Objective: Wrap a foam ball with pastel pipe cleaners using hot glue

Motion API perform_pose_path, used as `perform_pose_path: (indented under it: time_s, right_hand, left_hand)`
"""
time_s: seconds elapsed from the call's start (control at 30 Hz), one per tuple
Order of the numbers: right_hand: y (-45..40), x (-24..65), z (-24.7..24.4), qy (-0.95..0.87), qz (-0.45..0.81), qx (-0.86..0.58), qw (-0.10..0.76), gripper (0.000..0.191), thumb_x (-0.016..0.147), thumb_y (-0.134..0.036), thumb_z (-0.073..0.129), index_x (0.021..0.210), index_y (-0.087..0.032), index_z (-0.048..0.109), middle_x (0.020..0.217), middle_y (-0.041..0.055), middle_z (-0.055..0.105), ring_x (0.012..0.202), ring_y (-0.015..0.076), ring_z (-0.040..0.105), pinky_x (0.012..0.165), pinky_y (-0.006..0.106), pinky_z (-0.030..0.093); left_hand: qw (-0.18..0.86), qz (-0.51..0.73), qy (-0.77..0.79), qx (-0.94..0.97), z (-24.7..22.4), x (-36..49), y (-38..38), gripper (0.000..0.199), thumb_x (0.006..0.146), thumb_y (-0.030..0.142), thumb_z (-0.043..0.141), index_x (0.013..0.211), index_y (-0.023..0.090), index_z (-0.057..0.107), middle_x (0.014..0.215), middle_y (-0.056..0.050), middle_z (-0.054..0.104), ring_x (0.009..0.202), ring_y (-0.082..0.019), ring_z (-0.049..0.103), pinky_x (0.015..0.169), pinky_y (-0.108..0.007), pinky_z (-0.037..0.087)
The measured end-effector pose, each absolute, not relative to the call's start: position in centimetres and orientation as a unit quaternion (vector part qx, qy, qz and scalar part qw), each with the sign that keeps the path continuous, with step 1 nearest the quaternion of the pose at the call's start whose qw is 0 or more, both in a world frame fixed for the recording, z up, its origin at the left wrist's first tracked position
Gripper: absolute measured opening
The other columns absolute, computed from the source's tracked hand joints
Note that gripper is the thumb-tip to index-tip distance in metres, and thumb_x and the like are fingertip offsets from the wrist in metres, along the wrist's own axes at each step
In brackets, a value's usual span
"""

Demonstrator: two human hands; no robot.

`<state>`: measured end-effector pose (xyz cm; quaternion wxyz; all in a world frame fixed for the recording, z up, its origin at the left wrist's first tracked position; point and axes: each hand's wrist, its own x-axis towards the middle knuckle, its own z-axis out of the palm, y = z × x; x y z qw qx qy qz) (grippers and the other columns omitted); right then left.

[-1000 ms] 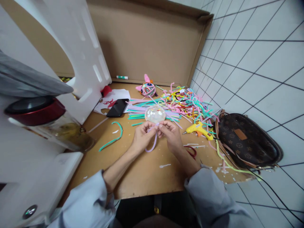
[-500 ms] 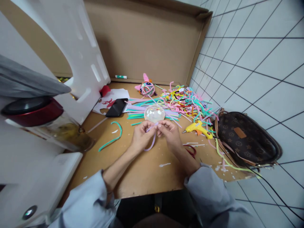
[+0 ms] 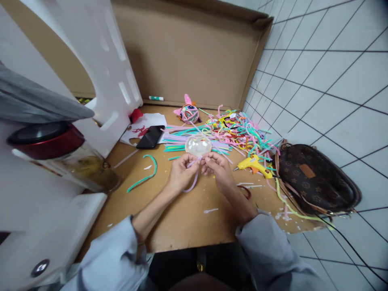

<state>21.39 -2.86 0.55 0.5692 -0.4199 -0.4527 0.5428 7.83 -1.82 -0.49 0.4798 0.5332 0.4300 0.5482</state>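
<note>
Near the middle of the table, my left hand (image 3: 182,173) is closed on a lilac pipe cleaner (image 3: 193,185), whose loose end curves down below the fingers. My right hand (image 3: 218,166) pinches the same pipe cleaner close to the left fingertips. Just beyond the fingers sits a clear round ball (image 3: 198,145), in front of a bundle of lilac and teal pipe cleaners (image 3: 176,139). Whether the fingertips touch the ball cannot be made out.
A glue gun (image 3: 254,163), tangled pipe cleaners (image 3: 239,131) and a brown bag (image 3: 318,178) lie right. Behind is a pink-eared figure (image 3: 188,113). A phone (image 3: 150,137), bent teal pipe cleaner (image 3: 154,171) and glass bottle (image 3: 87,165) are left. Red-handled scissors lie beside my right wrist.
The view has shifted slightly. My right fingers have changed position a little on the lilac pipe cleaner; my left hand keeps its hold.
</note>
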Motion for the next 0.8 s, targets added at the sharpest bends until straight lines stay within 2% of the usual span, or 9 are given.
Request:
perform_pose_path:
  time_s: [0.8]
  right_hand:
    - [-2.83,21.66,0.52,-0.473,0.548,-0.406,0.558,0.025,0.066,-0.038,0.071,0.081,-0.019,0.062,0.067,-0.0044,0.065,0.048,0.0068,0.056,0.046,0.018,0.044]
  left_hand:
    - [0.474,0.540,0.426,0.550,-0.28,7.74,-1.84,0.023,0.064,0.036,0.075,0.065,0.016,0.062,0.057,0.002,0.058,0.053,-0.009,0.046,0.054,-0.022,0.036]
